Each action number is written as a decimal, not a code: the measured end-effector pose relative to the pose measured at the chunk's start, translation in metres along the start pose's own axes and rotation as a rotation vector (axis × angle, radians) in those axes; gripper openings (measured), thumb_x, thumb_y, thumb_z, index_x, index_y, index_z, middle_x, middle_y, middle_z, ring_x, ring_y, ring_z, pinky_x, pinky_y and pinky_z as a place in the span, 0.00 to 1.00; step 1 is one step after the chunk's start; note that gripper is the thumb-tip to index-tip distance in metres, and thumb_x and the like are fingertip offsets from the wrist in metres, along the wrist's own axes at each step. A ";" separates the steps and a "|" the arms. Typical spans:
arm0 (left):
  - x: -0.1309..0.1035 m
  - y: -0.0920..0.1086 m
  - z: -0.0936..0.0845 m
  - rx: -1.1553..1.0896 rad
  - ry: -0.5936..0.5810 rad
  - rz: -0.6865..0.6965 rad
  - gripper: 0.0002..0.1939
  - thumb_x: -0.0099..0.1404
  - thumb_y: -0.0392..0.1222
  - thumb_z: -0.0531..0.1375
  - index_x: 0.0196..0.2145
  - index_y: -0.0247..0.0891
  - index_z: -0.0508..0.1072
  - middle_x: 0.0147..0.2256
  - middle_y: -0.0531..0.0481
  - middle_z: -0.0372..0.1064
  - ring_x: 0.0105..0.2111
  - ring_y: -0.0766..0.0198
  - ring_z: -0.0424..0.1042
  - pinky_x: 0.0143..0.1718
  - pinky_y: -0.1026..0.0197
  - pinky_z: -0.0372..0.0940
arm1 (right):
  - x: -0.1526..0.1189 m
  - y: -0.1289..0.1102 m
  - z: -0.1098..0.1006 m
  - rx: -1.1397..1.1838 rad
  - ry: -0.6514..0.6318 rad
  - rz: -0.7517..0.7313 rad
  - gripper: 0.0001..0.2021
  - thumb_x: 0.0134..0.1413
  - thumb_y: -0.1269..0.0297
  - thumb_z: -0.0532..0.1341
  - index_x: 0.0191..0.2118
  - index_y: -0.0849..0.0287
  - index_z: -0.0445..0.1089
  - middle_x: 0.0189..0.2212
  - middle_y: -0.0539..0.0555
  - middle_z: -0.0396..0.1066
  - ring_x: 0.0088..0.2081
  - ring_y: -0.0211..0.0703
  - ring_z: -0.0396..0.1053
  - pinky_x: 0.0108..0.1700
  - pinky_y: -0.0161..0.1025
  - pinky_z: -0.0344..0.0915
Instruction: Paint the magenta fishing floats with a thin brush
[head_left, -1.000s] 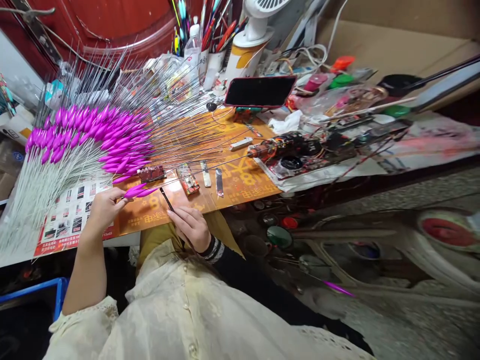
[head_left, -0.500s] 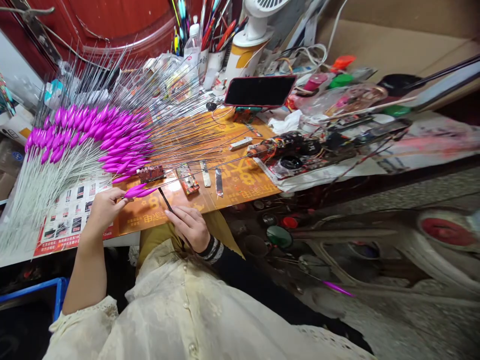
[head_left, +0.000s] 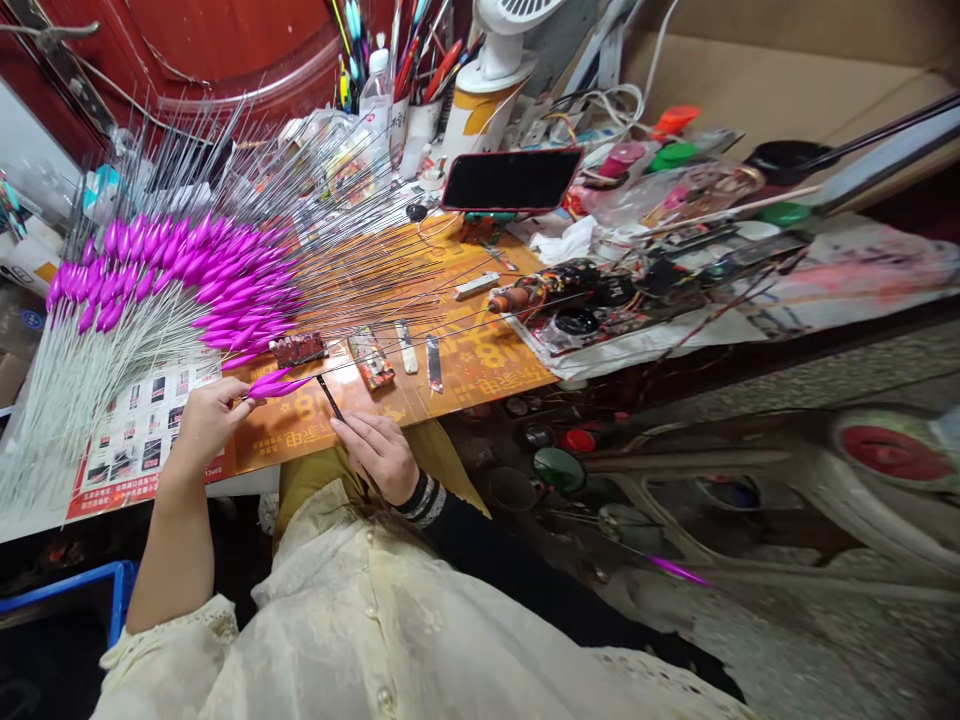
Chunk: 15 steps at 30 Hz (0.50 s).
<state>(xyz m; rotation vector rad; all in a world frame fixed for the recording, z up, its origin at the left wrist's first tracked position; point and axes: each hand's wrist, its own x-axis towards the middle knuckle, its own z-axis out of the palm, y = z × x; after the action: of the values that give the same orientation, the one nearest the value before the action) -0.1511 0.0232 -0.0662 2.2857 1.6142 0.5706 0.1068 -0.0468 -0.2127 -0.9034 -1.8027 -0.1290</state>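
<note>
My left hand (head_left: 214, 415) pinches the pale stem end of a magenta fishing float (head_left: 274, 386), whose thin dark end points right over the table edge. My right hand (head_left: 381, 452) is closed around a slim dark paintbrush (head_left: 330, 398), with its tip close to the float's pointed right end; I cannot tell whether they touch. Beyond my left hand lies a dense fan of magenta floats (head_left: 225, 265), their white stems (head_left: 82, 400) toward me and their dark ends pointing away. A dark red block (head_left: 298, 348) sits just behind the held float.
A speckled block (head_left: 370, 358) and small flat strips (head_left: 406, 347) lie on the orange table sheet (head_left: 480, 370). Behind stand a phone (head_left: 512, 181), a bottle (head_left: 376, 92) and a white fan (head_left: 504, 45). Cluttered tools (head_left: 577, 285) fill the right side. A blue crate (head_left: 67, 585) is at lower left.
The view has shifted very slightly, moving the table items a little left. Both hands keep their hold, and the brush tip stays by the float's end.
</note>
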 end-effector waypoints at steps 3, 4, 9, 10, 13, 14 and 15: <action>0.000 -0.001 0.002 0.003 0.014 0.014 0.11 0.65 0.46 0.61 0.33 0.39 0.81 0.29 0.50 0.75 0.29 0.63 0.70 0.33 0.61 0.60 | -0.001 0.000 -0.001 0.002 -0.012 0.011 0.27 0.65 0.76 0.57 0.67 0.54 0.64 0.51 0.58 0.79 0.54 0.47 0.77 0.56 0.45 0.74; 0.000 -0.002 0.002 0.002 0.018 0.024 0.11 0.65 0.46 0.60 0.33 0.39 0.80 0.29 0.50 0.75 0.29 0.63 0.70 0.33 0.61 0.60 | -0.001 0.000 -0.001 0.008 -0.012 0.012 0.27 0.65 0.75 0.57 0.67 0.54 0.64 0.50 0.58 0.79 0.54 0.47 0.77 0.56 0.45 0.74; -0.004 0.000 -0.005 0.023 0.034 0.099 0.12 0.69 0.44 0.57 0.35 0.38 0.78 0.31 0.48 0.74 0.32 0.62 0.71 0.35 0.61 0.60 | -0.003 0.003 -0.007 0.075 0.008 -0.019 0.26 0.65 0.73 0.58 0.67 0.56 0.65 0.48 0.58 0.80 0.53 0.47 0.78 0.55 0.45 0.75; -0.005 0.001 -0.009 0.039 0.044 0.114 0.12 0.70 0.44 0.56 0.36 0.38 0.78 0.32 0.48 0.74 0.33 0.62 0.70 0.36 0.61 0.61 | -0.003 0.003 -0.007 0.084 0.013 -0.032 0.26 0.65 0.73 0.58 0.67 0.57 0.64 0.48 0.58 0.80 0.52 0.47 0.78 0.54 0.45 0.76; -0.009 0.006 -0.024 0.126 0.126 0.128 0.15 0.74 0.44 0.52 0.39 0.38 0.78 0.35 0.45 0.73 0.36 0.60 0.70 0.38 0.59 0.62 | -0.003 0.005 -0.009 0.101 0.012 -0.052 0.26 0.65 0.73 0.56 0.67 0.56 0.65 0.48 0.59 0.80 0.51 0.48 0.78 0.52 0.46 0.76; -0.009 0.006 -0.029 0.170 0.168 0.125 0.16 0.74 0.44 0.51 0.40 0.38 0.78 0.36 0.45 0.73 0.37 0.59 0.69 0.39 0.59 0.62 | -0.003 0.005 -0.009 0.108 0.010 -0.052 0.26 0.65 0.73 0.56 0.67 0.56 0.65 0.48 0.59 0.80 0.51 0.48 0.78 0.52 0.46 0.76; -0.009 0.006 -0.033 0.213 0.209 0.120 0.16 0.75 0.44 0.50 0.41 0.39 0.78 0.36 0.45 0.73 0.39 0.58 0.69 0.41 0.58 0.62 | -0.004 0.005 -0.009 0.116 0.009 -0.050 0.26 0.65 0.73 0.55 0.67 0.56 0.65 0.48 0.59 0.80 0.51 0.48 0.78 0.52 0.46 0.76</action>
<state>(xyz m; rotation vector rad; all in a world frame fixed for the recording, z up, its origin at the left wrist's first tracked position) -0.1643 0.0124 -0.0353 2.5668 1.7130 0.7196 0.1173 -0.0494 -0.2135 -0.7749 -1.8056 -0.0599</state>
